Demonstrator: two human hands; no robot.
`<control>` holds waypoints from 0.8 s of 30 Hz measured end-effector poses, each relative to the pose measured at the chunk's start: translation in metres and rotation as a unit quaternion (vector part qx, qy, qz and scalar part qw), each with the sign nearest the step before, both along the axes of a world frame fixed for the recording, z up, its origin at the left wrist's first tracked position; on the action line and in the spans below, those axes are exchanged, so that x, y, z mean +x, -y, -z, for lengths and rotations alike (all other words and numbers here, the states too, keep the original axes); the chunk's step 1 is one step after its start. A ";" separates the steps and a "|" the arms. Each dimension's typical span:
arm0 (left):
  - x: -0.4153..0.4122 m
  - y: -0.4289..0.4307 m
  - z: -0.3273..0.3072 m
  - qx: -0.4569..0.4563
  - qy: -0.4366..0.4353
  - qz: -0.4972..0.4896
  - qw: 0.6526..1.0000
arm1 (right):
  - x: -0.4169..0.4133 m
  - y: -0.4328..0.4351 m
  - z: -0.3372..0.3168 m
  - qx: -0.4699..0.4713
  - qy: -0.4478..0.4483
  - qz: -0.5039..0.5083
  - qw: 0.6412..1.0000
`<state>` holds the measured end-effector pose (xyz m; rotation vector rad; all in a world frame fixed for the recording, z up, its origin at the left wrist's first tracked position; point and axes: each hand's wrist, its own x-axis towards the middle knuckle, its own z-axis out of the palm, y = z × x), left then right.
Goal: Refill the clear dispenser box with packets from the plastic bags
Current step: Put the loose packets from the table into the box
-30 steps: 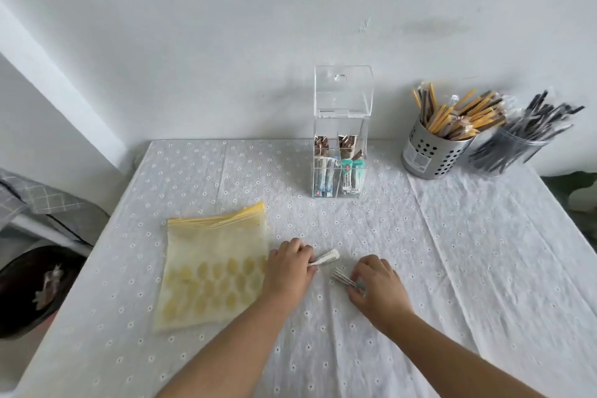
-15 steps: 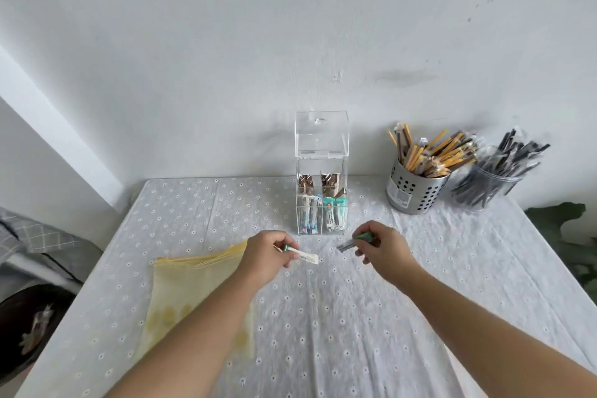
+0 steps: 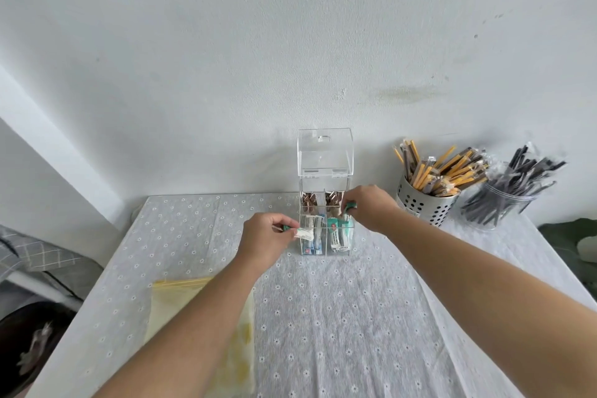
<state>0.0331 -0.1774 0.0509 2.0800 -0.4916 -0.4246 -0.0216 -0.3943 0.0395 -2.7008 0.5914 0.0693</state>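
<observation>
the tall clear acrylic dispenser box (image 3: 325,203) stood upright at the far edge of the table, against the white wall, its hinged lid (image 3: 325,152) raised. inside, brown packets (image 3: 309,202) sat in the back compartments; white-and-blue packets (image 3: 312,234) filled the front left one, teal-and-white packets (image 3: 339,233) the front right. the left hand (image 3: 268,237) was closed in a pinch on a small white packet with a teal end (image 3: 300,232), held roughly level, its white tip touching or just in front of the box's front left wall; which of the two could not be told. the right hand (image 3: 368,207) reached over the box's right side, fingers curled shut on a teal packet (image 3: 349,206) just above the front right compartment. a yellowish zip-top plastic bag (image 3: 193,310) lay flat on the white floral-dotted tablecloth (image 3: 339,317), near the front left, partly under the left forearm. right of the box stood a perforated metal cup of wrapped yellow and brown sticks (image 3: 429,191), and beside that a clear cup of black wrapped sticks (image 3: 507,194).
</observation>
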 end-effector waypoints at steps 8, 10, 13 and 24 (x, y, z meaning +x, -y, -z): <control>0.002 0.000 0.006 -0.012 0.029 -0.003 0.999 | 0.012 0.001 0.004 -0.052 -0.066 -0.038 0.996; 0.003 0.001 0.007 -0.013 0.036 -0.002 0.999 | 0.015 0.001 0.003 -0.098 -0.095 -0.053 0.989; 0.006 0.005 0.006 -0.014 0.048 -0.002 0.999 | 0.021 -0.001 0.007 -0.141 -0.118 -0.074 0.980; 0.028 0.035 -0.015 -0.012 0.089 0.038 0.995 | 0.024 -0.001 0.013 -0.091 -0.128 -0.093 0.983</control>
